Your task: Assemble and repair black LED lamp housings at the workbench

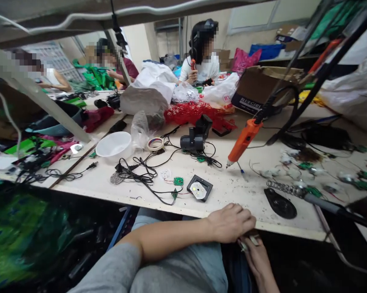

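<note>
My left hand (230, 223) lies at the table's front edge, its fingers curled down and pressed together; whatever may be inside them is hidden. Just below and to the right is my right hand (254, 250), close against the left one, with pale and shiny bits at its fingers that I cannot identify. Its fingertips are mostly covered. On the table left of my hands sits a black square housing (208, 188) with a white LED plate (198, 190) on it. Thin wires link this plate to a small green circuit board (179, 181).
An orange electric screwdriver (246, 140) hangs tip down above the table. A soldering iron stands in its coiled holder (285, 188) at right, beside a black oval part (280, 203). Black cables (140, 173), a white bowl (114, 145) and a tape roll (155, 143) lie left. Several people work behind.
</note>
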{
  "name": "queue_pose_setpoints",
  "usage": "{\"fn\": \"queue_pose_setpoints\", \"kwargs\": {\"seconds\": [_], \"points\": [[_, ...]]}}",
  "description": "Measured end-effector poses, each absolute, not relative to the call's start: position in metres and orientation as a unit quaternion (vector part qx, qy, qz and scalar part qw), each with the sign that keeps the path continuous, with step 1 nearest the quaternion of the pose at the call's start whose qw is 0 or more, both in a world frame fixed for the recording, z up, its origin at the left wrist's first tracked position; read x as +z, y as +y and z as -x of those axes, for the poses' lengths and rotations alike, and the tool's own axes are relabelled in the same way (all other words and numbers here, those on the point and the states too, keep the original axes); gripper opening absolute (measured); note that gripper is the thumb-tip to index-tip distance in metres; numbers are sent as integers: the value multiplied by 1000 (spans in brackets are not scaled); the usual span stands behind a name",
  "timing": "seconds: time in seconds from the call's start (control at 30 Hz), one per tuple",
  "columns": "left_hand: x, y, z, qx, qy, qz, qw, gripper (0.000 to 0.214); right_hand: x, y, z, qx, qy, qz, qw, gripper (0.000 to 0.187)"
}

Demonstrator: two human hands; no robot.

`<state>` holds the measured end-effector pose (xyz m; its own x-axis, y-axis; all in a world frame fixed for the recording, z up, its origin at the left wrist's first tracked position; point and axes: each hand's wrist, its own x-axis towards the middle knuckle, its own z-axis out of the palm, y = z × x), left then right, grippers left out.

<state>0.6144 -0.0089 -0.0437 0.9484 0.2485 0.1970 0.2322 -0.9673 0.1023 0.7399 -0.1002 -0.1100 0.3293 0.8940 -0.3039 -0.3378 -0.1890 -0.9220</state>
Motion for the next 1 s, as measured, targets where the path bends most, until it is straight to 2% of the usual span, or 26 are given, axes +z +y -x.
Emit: {"fn": "queue_pose_setpoints", "kwargs": {"seconds": [0.07, 0.17, 0.27, 0.43, 0.57, 0.73, 0.8, 0.9, 1.0], "points": [[-44, -5, -607, 131, 117, -979, 102, 32, -109, -124, -732, 530, -206, 580, 584, 36], [-43, -6, -585, 249, 118, -945, 173, 26, -97, -162, -730, 537, -134, 597, 582, 50], [-38, -14, -550, 331, 100, -915, 210, 24, -60, -190, -737, 531, -94, 598, 592, 47], [-34, -44, -494, 337, 128, -899, 247, 27, 32, -187, -746, 520, -278, 554, 587, 34], [-38, -61, -474, 319, 173, -893, 267, 20, 80, -132, -738, 503, -438, 483, 567, 27], [-30, -66, -467, 331, 199, -887, 253, 19, 83, -26, -713, 514, -522, 436, 524, 28], [-25, -64, -464, 347, 218, -881, 237, 19, 74, 17, -702, 473, -564, 486, 471, 28], [-19, -60, -455, 377, 248, -866, 214, 18, 59, 72, -686, 349, -648, 584, 342, 23], [-15, -52, -442, 398, 269, -855, 195, 17, 46, 110, -675, 269, -691, 614, 272, 22]]}}
